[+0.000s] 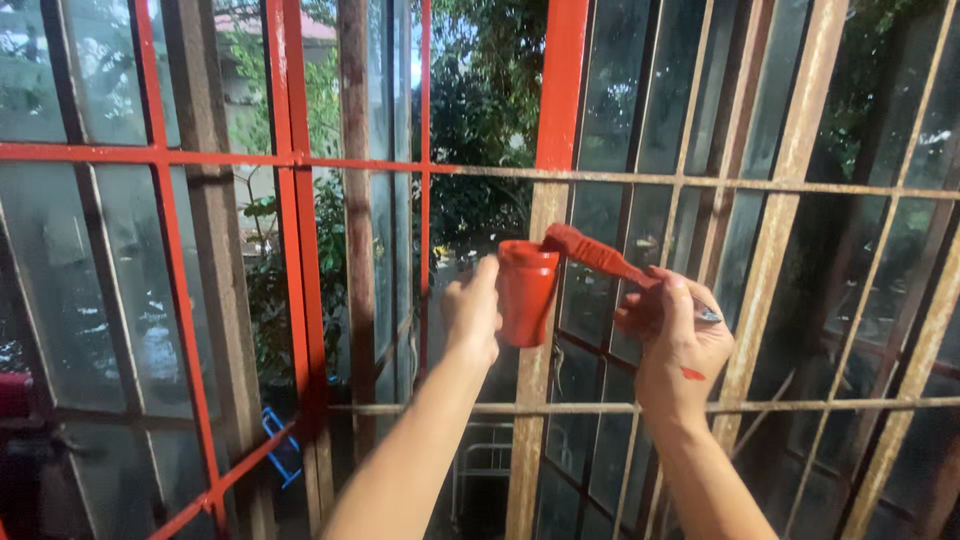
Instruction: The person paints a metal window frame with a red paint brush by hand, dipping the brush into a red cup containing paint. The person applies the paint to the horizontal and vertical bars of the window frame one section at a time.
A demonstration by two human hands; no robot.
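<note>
While the brush rests its red bristles on the rim of the small red cup, the work looks to be at the loading stage: paint is being picked up or wiped off at the cup's edge, between strokes on the window grille. By my reading, the next move calls for a steady lift of the brush to a rusty bar on the right without dripping, since the bars on the left are coated red and those on the right are bare.

The left hand is curled around the cup's left side, holding it upright near the middle upright bar. The right hand is closed on the brush handle, fingers wrapped and thumb on top, with a red smear on its back. Both are raised well in front of the glass.
</note>
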